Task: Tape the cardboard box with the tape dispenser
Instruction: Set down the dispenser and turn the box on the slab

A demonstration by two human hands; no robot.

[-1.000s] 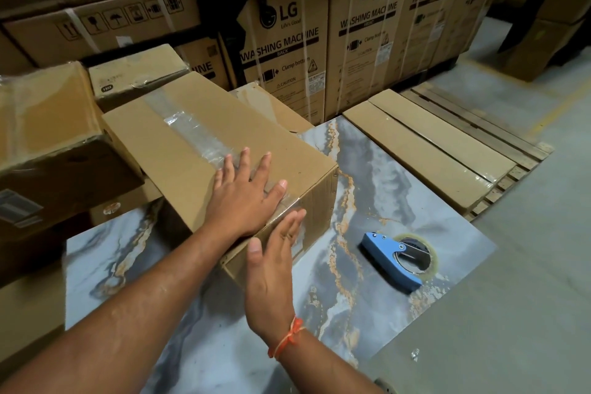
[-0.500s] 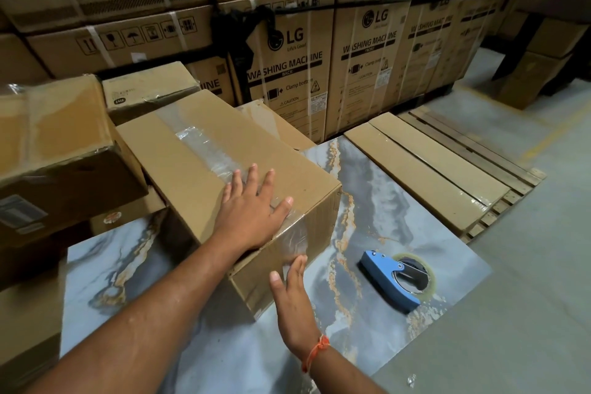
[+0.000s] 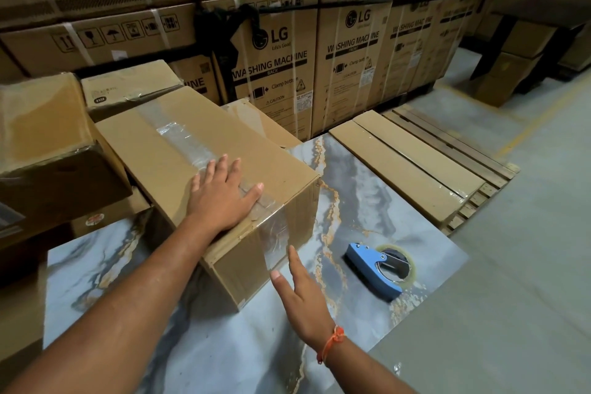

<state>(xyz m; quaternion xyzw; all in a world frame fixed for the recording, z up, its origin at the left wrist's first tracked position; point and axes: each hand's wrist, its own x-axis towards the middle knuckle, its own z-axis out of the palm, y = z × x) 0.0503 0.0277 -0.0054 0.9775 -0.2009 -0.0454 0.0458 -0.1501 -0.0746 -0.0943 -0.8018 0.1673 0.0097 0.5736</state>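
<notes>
The left hand (image 3: 220,198) lay flat on the cardboard box (image 3: 204,169), fingers spread; the right hand (image 3: 299,291), fingers open at five o'clock, should press the tape end (image 3: 275,233) down firmly.

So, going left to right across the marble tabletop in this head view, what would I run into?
Taped cardboard box with the left hand flat on top → right hand, open, off the box's near end → blue tape dispenser lying on the marble tabletop.

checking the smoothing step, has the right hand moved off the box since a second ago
Yes. The right hand has dropped from the cardboard box's top edge down its taped end face, toward the marble tabletop.
</notes>
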